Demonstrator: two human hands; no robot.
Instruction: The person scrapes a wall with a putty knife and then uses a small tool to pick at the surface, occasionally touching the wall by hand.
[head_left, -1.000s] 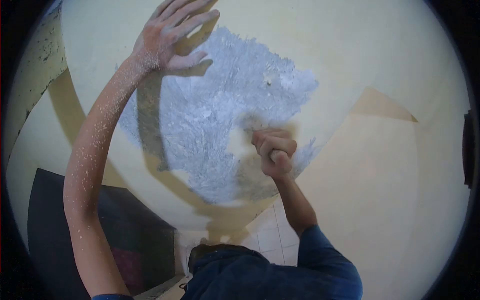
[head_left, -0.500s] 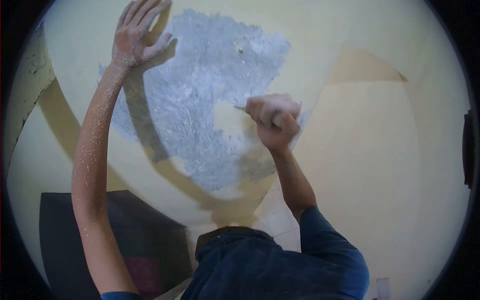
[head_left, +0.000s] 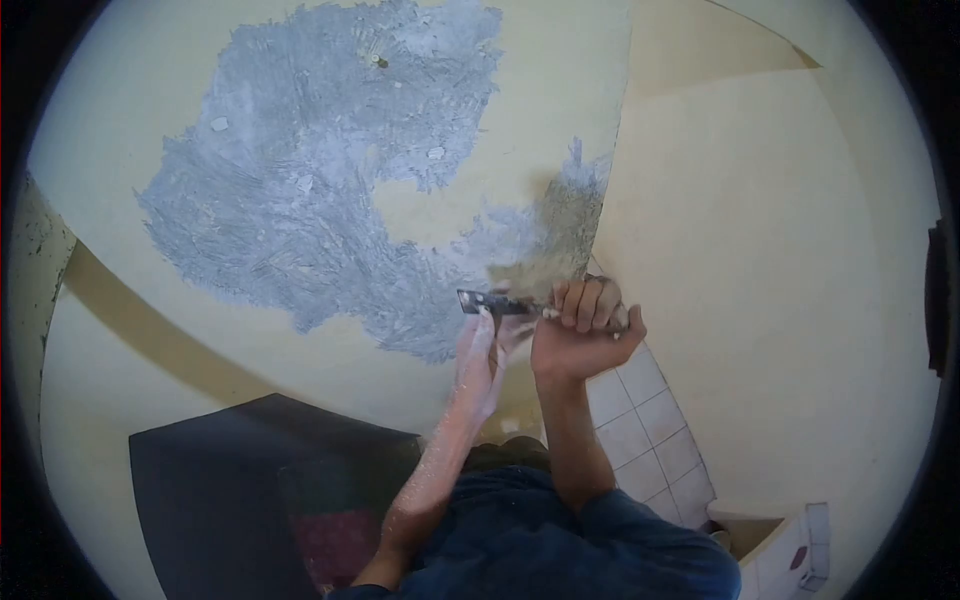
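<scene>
My right hand (head_left: 585,325) is closed round the handle of a putty knife (head_left: 482,302), whose blade points left. My left hand (head_left: 482,350), coated in pale dust, is at the blade from below. Its thumb lies against the blade and the other fingers, partly hidden and blurred, are behind it. Behind the hands is a yellowish painted wall (head_left: 400,210) with a large, rough grey patch (head_left: 270,200) where the paint is gone. An island of yellow paint remains inside the patch's right side.
A dark box-like piece (head_left: 210,480) stands below at the left. White floor tiles (head_left: 655,425) show at the lower right, near an open box-like container (head_left: 765,545). The wall's corner (head_left: 612,150) runs down right of the patch. A small plug-like spot (head_left: 380,62) sits high in the grey area.
My left hand has come off the wall at the upper left and down to the blade. My right hand has lowered with the putty knife, and the view has shifted.
</scene>
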